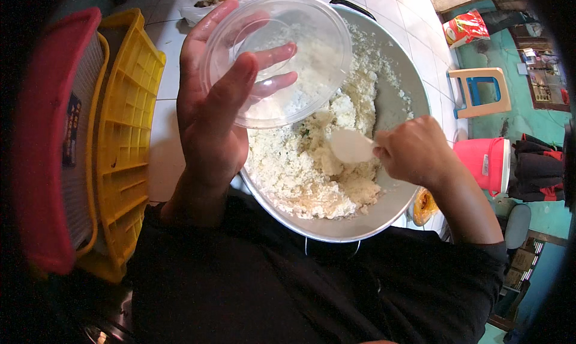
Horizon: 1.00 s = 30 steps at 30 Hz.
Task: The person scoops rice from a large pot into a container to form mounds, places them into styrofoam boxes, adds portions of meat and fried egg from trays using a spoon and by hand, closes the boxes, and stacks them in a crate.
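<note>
In front of me stands a large metal pot (400, 119) holding a heap of cooked white rice (310, 177). The rice lies thickest towards the left, and bare metal shows along the right wall. My left hand (216, 83) grips a clear round plastic container (310, 51) by its left side, held above the pot. Some of its fingers show through the plastic, and rice is visible behind it. By its handle, my right hand (411, 150) holds a pale rice paddle (351, 146), slightly blurred, with its blade over or against the rice; contact is unclear.
Stacked yellow (126, 159) and red plastic crates (58, 141) border the left. A bag with food scraps (216, 2) lies on the white tiled floor (166, 123) beyond. On the right are a plastic stool (481, 92), a pink cooler (479, 164) and a red packet (465, 29).
</note>
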Each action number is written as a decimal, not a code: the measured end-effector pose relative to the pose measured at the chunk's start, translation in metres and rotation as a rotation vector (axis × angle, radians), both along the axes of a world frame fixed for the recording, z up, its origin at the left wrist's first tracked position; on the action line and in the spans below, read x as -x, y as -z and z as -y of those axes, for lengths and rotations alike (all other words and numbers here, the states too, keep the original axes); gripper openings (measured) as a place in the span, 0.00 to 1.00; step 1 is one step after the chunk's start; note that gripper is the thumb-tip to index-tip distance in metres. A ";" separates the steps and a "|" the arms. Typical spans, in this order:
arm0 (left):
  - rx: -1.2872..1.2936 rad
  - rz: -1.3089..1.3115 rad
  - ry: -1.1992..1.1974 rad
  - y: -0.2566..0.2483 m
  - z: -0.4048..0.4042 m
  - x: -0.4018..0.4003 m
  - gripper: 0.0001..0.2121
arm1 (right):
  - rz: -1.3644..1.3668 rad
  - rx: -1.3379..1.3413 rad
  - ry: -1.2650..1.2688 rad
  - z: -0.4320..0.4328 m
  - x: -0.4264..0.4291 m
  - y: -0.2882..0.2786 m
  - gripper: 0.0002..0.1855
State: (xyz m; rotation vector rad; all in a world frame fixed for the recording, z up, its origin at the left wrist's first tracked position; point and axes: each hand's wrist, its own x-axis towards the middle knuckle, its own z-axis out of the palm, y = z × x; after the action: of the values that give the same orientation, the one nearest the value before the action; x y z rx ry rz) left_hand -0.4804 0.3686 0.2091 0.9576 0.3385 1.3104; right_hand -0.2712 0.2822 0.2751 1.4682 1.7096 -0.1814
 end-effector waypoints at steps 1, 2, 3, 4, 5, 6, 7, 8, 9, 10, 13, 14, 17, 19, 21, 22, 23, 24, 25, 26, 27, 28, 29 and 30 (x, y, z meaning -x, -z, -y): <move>0.004 -0.003 0.010 -0.002 0.000 0.002 0.32 | 0.002 0.057 -0.013 0.001 0.003 0.007 0.09; 0.003 0.014 0.027 -0.001 0.000 -0.001 0.32 | 0.020 0.115 -0.002 0.007 0.004 0.016 0.09; -0.010 0.002 0.030 -0.001 0.000 0.001 0.32 | 0.002 0.109 0.001 0.011 0.006 0.033 0.07; -0.023 -0.011 0.032 -0.001 -0.001 0.002 0.33 | 0.008 0.108 0.003 0.011 0.002 0.035 0.07; -0.023 -0.009 0.035 -0.001 -0.001 0.001 0.33 | -0.014 0.083 0.000 0.009 0.000 0.037 0.06; -0.049 -0.039 0.010 0.000 -0.001 0.001 0.33 | -0.035 0.058 -0.005 0.007 -0.001 0.040 0.05; -0.074 -0.069 -0.017 0.001 0.000 0.001 0.34 | 0.037 -0.008 -0.122 0.011 -0.014 0.045 0.06; -0.080 -0.081 -0.029 0.000 0.001 0.005 0.34 | 0.026 -0.014 -0.134 0.007 -0.015 0.037 0.06; -0.080 -0.072 -0.060 0.000 0.002 0.005 0.34 | 0.023 -0.059 -0.063 -0.002 -0.016 0.023 0.07; -0.081 -0.064 -0.092 0.002 0.003 0.006 0.35 | 0.020 -0.102 0.007 -0.010 -0.018 0.016 0.07; -0.173 -0.083 -0.240 0.009 0.015 0.003 0.36 | 0.133 -0.118 0.006 -0.018 -0.046 0.024 0.07; -0.175 -0.086 -0.243 0.008 0.015 0.002 0.36 | 0.129 -0.120 0.003 -0.018 -0.047 0.032 0.07; -0.166 -0.123 -0.236 0.004 0.014 -0.001 0.39 | 0.101 0.014 -0.089 -0.008 -0.040 0.066 0.09; -0.180 -0.117 -0.236 0.002 0.015 -0.003 0.41 | 0.053 0.022 -0.099 -0.005 -0.035 0.068 0.08; -0.189 -0.117 -0.236 0.001 0.016 -0.006 0.41 | -0.001 0.052 -0.099 -0.003 -0.037 0.070 0.10; -0.186 -0.151 -0.245 0.000 0.017 -0.006 0.42 | -0.005 0.060 -0.102 -0.001 -0.039 0.070 0.10; -0.189 -0.181 -0.254 -0.003 0.017 -0.006 0.43 | -0.033 0.039 -0.122 0.001 -0.041 0.069 0.11; -0.187 -0.182 -0.254 -0.005 0.017 -0.006 0.43 | -0.062 0.019 -0.141 0.003 -0.041 0.068 0.12; -0.181 -0.198 -0.250 -0.007 0.016 -0.006 0.43 | -0.063 0.020 -0.141 0.003 -0.041 0.067 0.12; -0.174 -0.207 -0.245 -0.005 0.015 -0.007 0.42 | -0.061 0.028 -0.109 0.003 -0.039 0.067 0.12; -0.167 -0.216 -0.240 -0.004 0.014 -0.007 0.42 | -0.060 0.037 -0.077 0.004 -0.038 0.067 0.12; -0.172 -0.081 -0.179 0.000 0.012 -0.009 0.42 | -0.062 0.041 -0.074 0.006 -0.038 0.067 0.12; -0.175 -0.014 -0.151 -0.001 0.013 -0.009 0.42 | -0.059 0.029 -0.052 0.007 -0.037 0.067 0.13; -0.178 0.054 -0.122 -0.001 0.014 -0.009 0.42 | -0.056 0.017 -0.030 0.009 -0.036 0.066 0.13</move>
State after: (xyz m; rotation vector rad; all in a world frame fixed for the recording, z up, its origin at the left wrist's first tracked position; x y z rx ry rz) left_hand -0.4712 0.3550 0.2104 1.0616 0.2440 1.4939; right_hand -0.2350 0.2733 0.2091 1.4360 1.7699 -0.2225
